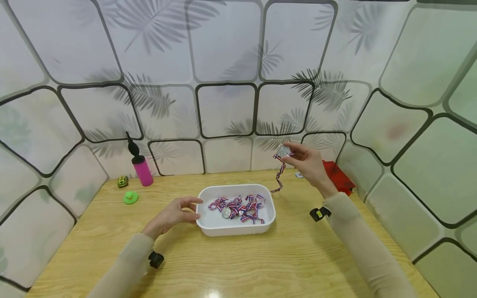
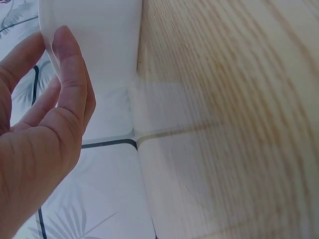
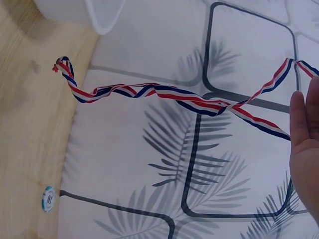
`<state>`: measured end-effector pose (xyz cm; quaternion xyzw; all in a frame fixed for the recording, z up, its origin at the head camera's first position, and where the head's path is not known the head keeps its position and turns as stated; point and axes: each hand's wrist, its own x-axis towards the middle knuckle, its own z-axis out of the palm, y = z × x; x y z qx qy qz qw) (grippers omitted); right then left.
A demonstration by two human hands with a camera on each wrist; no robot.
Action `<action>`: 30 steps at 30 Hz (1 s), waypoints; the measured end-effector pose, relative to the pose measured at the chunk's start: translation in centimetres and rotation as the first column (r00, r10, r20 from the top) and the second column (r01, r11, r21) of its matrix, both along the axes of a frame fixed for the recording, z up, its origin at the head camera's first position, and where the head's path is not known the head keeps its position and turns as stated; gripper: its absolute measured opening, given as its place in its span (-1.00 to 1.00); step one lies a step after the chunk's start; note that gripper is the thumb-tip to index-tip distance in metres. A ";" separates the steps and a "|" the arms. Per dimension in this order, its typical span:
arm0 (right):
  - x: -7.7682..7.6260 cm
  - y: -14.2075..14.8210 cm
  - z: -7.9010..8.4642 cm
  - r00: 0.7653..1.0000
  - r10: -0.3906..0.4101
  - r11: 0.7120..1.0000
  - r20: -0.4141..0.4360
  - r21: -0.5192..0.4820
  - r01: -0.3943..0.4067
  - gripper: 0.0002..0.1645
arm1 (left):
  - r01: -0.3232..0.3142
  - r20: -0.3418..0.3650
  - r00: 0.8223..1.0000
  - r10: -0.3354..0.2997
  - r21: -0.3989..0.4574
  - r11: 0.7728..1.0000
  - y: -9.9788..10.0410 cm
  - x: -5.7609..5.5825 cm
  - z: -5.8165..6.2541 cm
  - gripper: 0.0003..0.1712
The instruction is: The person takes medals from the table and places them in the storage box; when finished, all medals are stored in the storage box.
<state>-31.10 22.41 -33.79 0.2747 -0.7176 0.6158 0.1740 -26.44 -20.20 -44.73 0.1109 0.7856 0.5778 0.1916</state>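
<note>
My right hand (image 1: pixel 307 163) pinches a silver medal (image 1: pixel 283 151) above the table, right of and behind a white plastic bin (image 1: pixel 238 231). From the medal hangs a twisted red, white and blue ribbon (image 3: pixel 149 90), its lower end knotted up. In the right wrist view the medal is out of frame and only part of the hand (image 3: pixel 306 144) shows. Relaxed fingers of my left hand (image 1: pixel 173 215) touch the bin's left end, with fingertips (image 2: pixel 64 37) right at its rim. Inside the bin lie tangled medal ribbons (image 1: pixel 253 207) and a silver medal (image 1: pixel 225 212).
At the back left stand a pink cylinder with a black top (image 1: pixel 143 171), a green rubber duck (image 1: pixel 130 197) and a small yellow-green toy car (image 1: pixel 122 181). A red cloth item (image 1: pixel 338 178) and a poker chip (image 3: pixel 48 199) lie back right. Patterned walls (image 1: pixel 227 153) enclose the wooden table (image 1: pixel 231 265).
</note>
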 end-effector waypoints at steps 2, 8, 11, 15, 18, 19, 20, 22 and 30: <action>0.0 -0.4 0.4 1.000 0.001 1.000 -0.010 -0.004 -0.001 -0.48 | -0.004 0.001 1.000 0.004 -0.001 1.000 -0.1 0.1 0.0 -0.30; 0.1 -1.3 1.7 0.999 0.038 0.999 -0.030 -0.016 -0.038 -0.47 | -0.006 -0.001 1.000 0.006 0.006 1.000 0.0 0.1 -0.1 -0.29; 0.1 -1.7 2.3 0.999 0.046 0.999 -0.028 -0.013 -0.047 -0.47 | -0.005 0.002 1.000 0.005 0.005 1.000 0.0 0.0 -0.2 -0.28; 0.3 -2.2 3.2 1.000 0.017 1.000 -0.021 0.016 -0.017 -0.47 | -0.011 0.003 1.000 0.011 -0.004 1.000 0.0 0.0 -0.3 -0.29; 0.5 -2.7 3.8 0.999 0.018 1.000 -0.031 0.011 -0.018 -0.48 | -0.011 0.003 1.000 0.011 -0.004 1.000 0.0 0.0 -0.3 -0.29; 0.5 -2.8 4.0 0.999 0.020 1.000 -0.037 0.010 -0.020 -0.49 | -0.008 0.002 1.000 0.008 -0.001 1.000 0.0 0.0 -0.2 -0.29; 0.5 -2.9 4.2 0.999 0.023 1.000 -0.041 0.009 -0.023 -0.49 | -0.006 0.001 1.000 0.006 0.003 1.000 -0.1 0.0 -0.2 -0.29; 0.6 -3.1 4.5 0.998 0.037 0.999 -0.047 0.001 -0.037 -0.48 | -0.006 0.000 1.000 0.006 0.006 1.000 -0.1 0.1 -0.2 -0.29; 0.7 -3.9 4.6 0.996 0.068 0.997 -0.063 0.029 -0.066 -0.49 | -0.011 0.003 1.000 0.011 0.004 1.000 -0.1 0.0 -0.3 -0.29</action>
